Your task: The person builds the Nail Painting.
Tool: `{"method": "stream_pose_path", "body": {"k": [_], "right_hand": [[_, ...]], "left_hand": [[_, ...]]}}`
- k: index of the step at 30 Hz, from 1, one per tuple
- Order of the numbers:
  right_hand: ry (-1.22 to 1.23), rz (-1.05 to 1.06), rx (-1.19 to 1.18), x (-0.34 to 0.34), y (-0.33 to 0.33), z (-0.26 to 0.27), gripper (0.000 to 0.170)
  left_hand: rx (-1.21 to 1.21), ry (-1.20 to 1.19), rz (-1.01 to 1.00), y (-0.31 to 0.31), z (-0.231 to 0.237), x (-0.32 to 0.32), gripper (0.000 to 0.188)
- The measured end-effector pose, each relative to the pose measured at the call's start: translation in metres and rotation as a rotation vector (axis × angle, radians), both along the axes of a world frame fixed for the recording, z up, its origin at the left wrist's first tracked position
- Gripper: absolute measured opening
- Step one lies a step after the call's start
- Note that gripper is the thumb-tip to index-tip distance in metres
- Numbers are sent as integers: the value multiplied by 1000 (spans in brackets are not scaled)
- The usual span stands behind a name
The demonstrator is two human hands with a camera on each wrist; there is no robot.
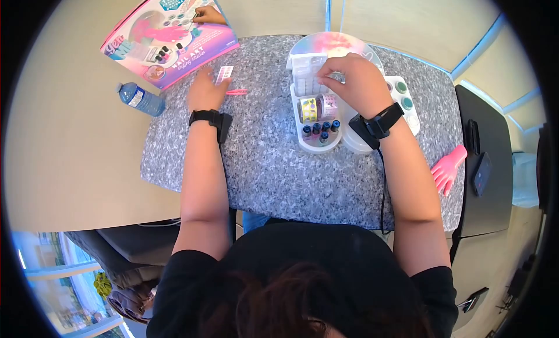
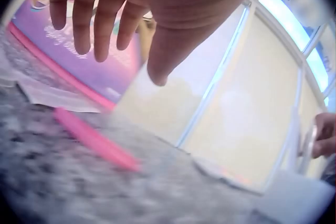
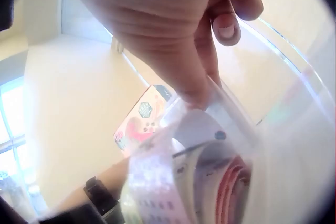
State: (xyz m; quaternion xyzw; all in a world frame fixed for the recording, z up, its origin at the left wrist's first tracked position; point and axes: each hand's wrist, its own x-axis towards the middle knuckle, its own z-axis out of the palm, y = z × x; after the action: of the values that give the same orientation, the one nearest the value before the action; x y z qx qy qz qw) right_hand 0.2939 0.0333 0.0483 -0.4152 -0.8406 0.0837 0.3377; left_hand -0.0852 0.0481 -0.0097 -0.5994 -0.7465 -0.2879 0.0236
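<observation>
My right hand (image 1: pixel 352 85) pinches the edge of a clear-white plastic tray (image 1: pixel 307 75) with small moulded cells, between thumb and index finger. This tray stands upright at the back of a white organizer (image 1: pixel 298 137). Just in front of it, two rolls of patterned tape (image 1: pixel 308 110) sit in the organizer, with several small dark-capped bottles (image 1: pixel 324 138) nearer me. Over the left of the table, my left hand (image 1: pixel 207 93) hangs with loose, spread fingers and holds nothing. Beside it lie a small sticker sheet (image 1: pixel 225 75) and pink tweezers (image 2: pixel 97 140).
A nail art box (image 1: pixel 174 38) stands at the back left, near a blue water bottle (image 1: pixel 141 99). Pots of colour (image 1: pixel 401 87) line the organizer's right side. Toward the right edge lies a pink model hand (image 1: pixel 448 169); a phone (image 1: pixel 481 174) rests on the dark surface beyond.
</observation>
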Motion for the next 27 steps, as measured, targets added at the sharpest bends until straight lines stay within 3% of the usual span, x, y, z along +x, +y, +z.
{"method": "stream_pose_path", "body": {"k": [2, 5, 8, 12, 22, 25, 27], "right_hand": [[-47, -27, 33, -1, -3, 3, 7], [-97, -31, 7, -4, -5, -1, 9], [-52, -34, 97, -7, 1, -11, 7], [-86, -38, 227, -7, -3, -8, 6], [-5, -12, 283, -16, -19, 10, 10], [11, 15, 299, -15, -18, 10, 10], [11, 25, 272, -15, -18, 9, 11]], "left_hand": [[-221, 2, 47, -1, -5, -15, 73], [-188, -153, 52, -12, 1, -35, 73], [-188, -60, -13, -38, 13, -54, 74], [-407, -7, 33, -63, 14, -49, 78], [-287, -88, -106, -74, 5, -33, 88], [-289, -59, -130, -75, 2, -31, 89], [-299, 86, -102, -78, 6, -26, 86]]}}
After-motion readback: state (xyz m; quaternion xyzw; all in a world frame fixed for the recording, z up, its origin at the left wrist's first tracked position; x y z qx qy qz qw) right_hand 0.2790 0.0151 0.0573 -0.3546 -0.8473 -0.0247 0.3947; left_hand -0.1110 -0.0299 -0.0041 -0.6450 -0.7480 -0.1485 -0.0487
